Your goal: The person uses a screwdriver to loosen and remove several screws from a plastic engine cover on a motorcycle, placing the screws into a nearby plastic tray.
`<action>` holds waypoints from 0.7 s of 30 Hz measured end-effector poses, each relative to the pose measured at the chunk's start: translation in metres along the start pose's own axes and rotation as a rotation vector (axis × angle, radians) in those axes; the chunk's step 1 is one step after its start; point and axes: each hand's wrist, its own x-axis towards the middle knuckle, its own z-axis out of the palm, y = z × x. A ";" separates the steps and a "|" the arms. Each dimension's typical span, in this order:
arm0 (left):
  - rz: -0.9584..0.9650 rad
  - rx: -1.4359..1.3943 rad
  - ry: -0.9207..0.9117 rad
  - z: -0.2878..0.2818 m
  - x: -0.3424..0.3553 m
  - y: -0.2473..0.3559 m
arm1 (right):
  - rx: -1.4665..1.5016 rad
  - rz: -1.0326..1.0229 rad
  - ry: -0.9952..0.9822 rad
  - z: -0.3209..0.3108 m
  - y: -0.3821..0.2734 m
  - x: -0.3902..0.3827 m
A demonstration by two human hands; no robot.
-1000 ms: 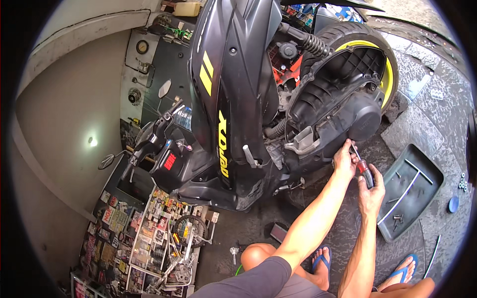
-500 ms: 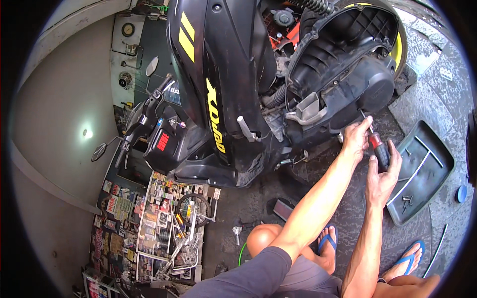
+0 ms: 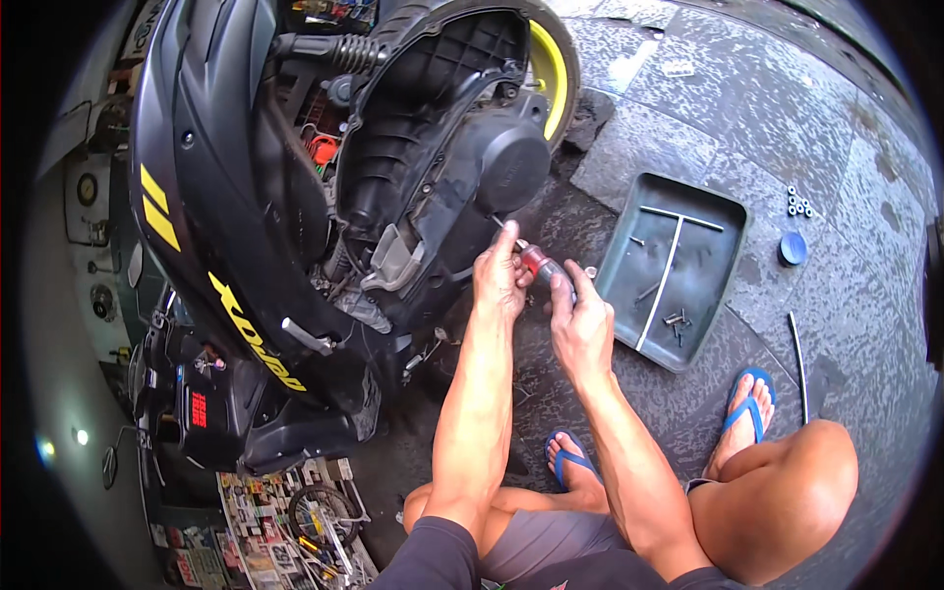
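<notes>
I squat beside a black scooter point(image 3: 246, 197) with yellow markings; its side engine cover point(image 3: 511, 167) faces me. My right hand point(image 3: 580, 320) grips a screwdriver with a red and black handle point(image 3: 547, 265). Its metal shaft points up and left toward the lower edge of the engine cover. My left hand point(image 3: 500, 280) is at the front of the handle, fingers pinching around the shaft near the tip. The tip itself is partly hidden by my fingers.
A grey plastic tray point(image 3: 629, 216) on the paved floor to the right holds a long T-handle wrench point(image 3: 661, 275) and loose bolts. Small sockets point(image 3: 798, 205), a blue cap point(image 3: 793, 248) and a thin rod point(image 3: 797, 359) lie farther right. My feet wear blue sandals point(image 3: 747, 403).
My view has swung lower and closer to the engine. Both hands stay on the screwdriver, which now sits at the lower edge of the engine cover.
</notes>
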 end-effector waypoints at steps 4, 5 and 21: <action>-0.045 -0.064 -0.046 -0.003 -0.003 0.005 | 0.134 0.202 -0.124 -0.005 -0.009 0.007; -0.044 -0.050 -0.047 -0.005 -0.002 0.006 | 0.026 -0.063 0.042 0.004 -0.006 0.000; 0.041 0.099 -0.070 -0.002 0.009 0.006 | 0.142 0.282 -0.125 -0.007 -0.013 0.015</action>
